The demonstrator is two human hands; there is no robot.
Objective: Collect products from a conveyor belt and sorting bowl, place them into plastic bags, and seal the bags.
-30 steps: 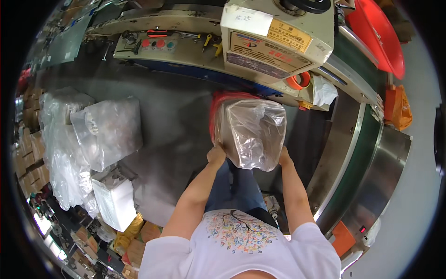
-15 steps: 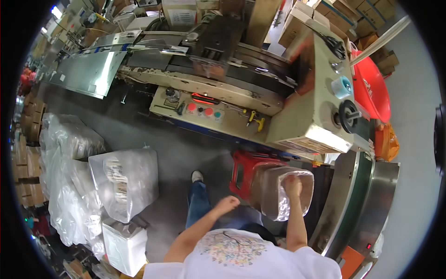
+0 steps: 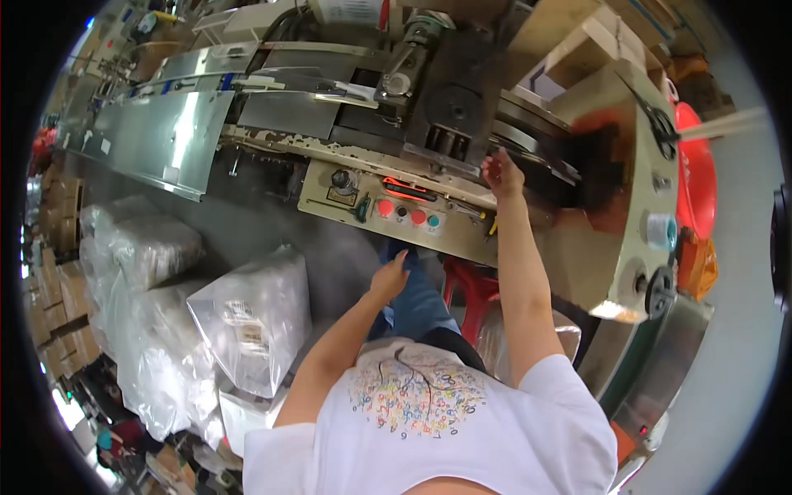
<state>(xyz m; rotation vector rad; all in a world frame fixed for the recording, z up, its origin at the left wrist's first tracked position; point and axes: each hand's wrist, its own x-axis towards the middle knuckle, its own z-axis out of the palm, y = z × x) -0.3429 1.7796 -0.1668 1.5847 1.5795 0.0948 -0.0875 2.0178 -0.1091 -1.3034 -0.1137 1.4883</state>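
Observation:
My right hand (image 3: 502, 173) reaches over the front edge of a long beige machine (image 3: 363, 154). Its fingers are bent together beside the machine's dark metal block (image 3: 452, 107), close to the metal track (image 3: 536, 144); anything they pinch is too small to make out. Lower down, my left hand (image 3: 390, 276) hangs above my knee, fingers curled in with the thumb up and nothing visible in it. Between the hands lies the machine's control panel (image 3: 408, 214) with coloured buttons, an orange-and-black cutter (image 3: 409, 189) and a dark-handled tool (image 3: 361, 208).
A red stool (image 3: 474, 301) and a clear plastic bag (image 3: 495, 346) are partly hidden under my right arm. Large plastic-wrapped bundles (image 3: 247, 326) stand at the left. A handwheel (image 3: 660, 291) juts from the machine's right end. Sheet metal (image 3: 161, 136) extends at far left.
My right hand has left the plastic bag by the stool and moved up to the machine. My left hand has risen slightly. The view has shifted, and my body is closer to the machine.

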